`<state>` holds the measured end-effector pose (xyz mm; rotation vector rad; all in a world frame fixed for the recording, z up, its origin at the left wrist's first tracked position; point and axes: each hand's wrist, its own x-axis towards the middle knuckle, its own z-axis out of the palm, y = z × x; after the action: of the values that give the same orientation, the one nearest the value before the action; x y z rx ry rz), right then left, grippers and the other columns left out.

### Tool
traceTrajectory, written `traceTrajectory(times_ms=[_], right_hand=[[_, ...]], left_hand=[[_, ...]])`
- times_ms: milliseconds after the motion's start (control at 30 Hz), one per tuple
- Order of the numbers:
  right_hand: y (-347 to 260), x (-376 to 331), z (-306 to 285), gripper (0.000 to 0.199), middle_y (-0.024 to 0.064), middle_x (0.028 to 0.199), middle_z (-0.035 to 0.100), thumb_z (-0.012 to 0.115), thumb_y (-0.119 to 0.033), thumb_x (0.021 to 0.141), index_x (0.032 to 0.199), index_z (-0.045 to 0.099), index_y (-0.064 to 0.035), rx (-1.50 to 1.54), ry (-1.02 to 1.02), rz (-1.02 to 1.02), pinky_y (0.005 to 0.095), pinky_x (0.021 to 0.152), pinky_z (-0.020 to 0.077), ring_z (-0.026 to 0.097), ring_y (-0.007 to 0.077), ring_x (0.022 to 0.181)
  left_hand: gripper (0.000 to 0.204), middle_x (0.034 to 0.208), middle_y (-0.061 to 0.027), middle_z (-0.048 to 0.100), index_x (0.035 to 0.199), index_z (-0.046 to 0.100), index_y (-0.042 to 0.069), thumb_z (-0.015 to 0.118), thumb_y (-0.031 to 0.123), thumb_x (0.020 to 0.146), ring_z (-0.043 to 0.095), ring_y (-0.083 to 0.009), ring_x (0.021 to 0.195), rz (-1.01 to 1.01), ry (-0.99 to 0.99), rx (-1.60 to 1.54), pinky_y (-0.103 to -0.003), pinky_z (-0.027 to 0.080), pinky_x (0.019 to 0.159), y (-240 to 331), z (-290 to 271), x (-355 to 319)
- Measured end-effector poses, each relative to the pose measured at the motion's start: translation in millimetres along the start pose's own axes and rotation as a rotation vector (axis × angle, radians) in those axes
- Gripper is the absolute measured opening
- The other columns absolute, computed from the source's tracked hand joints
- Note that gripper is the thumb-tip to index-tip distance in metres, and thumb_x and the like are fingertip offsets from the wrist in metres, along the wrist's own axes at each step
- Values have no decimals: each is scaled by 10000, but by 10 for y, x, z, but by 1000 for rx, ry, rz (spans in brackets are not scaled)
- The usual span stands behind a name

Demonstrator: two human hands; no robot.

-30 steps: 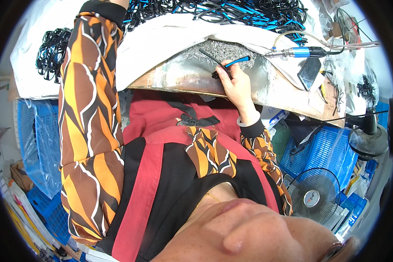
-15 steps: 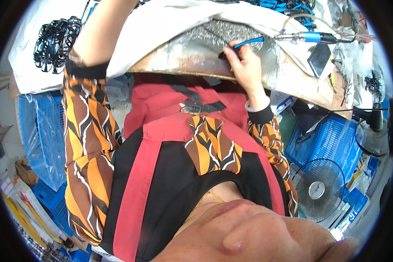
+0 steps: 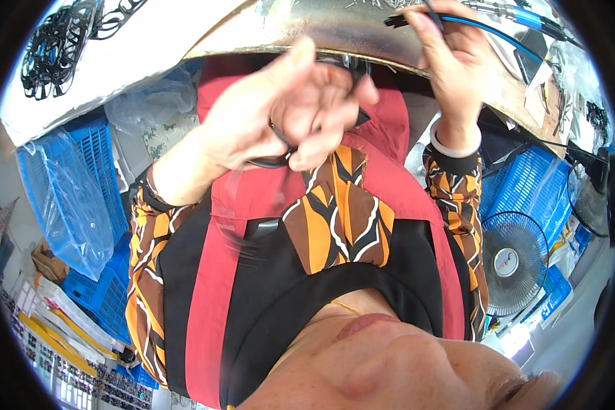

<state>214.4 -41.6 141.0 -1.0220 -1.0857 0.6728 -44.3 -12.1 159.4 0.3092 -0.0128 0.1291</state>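
My left hand [image 3: 301, 113] is in front of my chest, its fingers curled and smeared by motion. It holds a thin black curved piece that looks like a glasses frame [image 3: 270, 162]; much of it is hidden or blurred. Over the table's front edge, my right hand [image 3: 458, 58] pinches slim black-and-blue glasses temples [image 3: 506, 39] between thumb and fingers. Their dark ends stick out to the left of the thumb. A tangled pile of black and blue glasses frames [image 3: 56, 48] lies on the white cloth at the far left.
The worktable edge [image 3: 321, 53] runs across in front of me. A blue-gripped tool [image 3: 533, 20] lies at the far right. Blue crates [image 3: 92, 178] with clear plastic stand at the left, others at the right beside a round fan [image 3: 509, 263].
My left hand has come back from the far table to my chest, now with the black frame. My right hand has shifted right, still gripping temples. The view has shifted too.
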Motion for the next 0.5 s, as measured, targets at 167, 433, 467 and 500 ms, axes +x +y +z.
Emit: traceTrajectory(times_ms=[167,433,467,500], right_hand=[[134,-8,-2,160,48,935,679,702,19,946,1063,601,-23,-527,-55,134,245,772,512,636,97,875],[406,-52,-112,230,16,868,670,703,-20,965,1114,540,-83,-161,73,328,186,460,341,464,28,533],[421,-63,-113,234,10,852,659,706,-19,964,1114,539,-85,-150,87,329,183,459,341,468,27,538],[428,-69,-104,238,4,836,648,708,-18,962,1115,539,-88,-137,100,326,181,457,340,473,27,543]], left_hand=[[410,1063,-22,479,1257,562,150,454,507,1084,496,-177,838,883,304,648,-371,506,718,134,-198,129],[693,1008,-134,556,1182,362,80,852,-135,741,611,-207,847,1247,437,1803,-431,596,847,-260,-858,305],[661,969,-114,571,1158,410,70,893,-55,725,625,-214,836,1297,423,1775,-393,582,794,-271,-880,320],[640,930,-93,587,1135,458,60,933,25,708,638,-221,826,1349,409,1748,-356,568,742,-288,-867,297]])
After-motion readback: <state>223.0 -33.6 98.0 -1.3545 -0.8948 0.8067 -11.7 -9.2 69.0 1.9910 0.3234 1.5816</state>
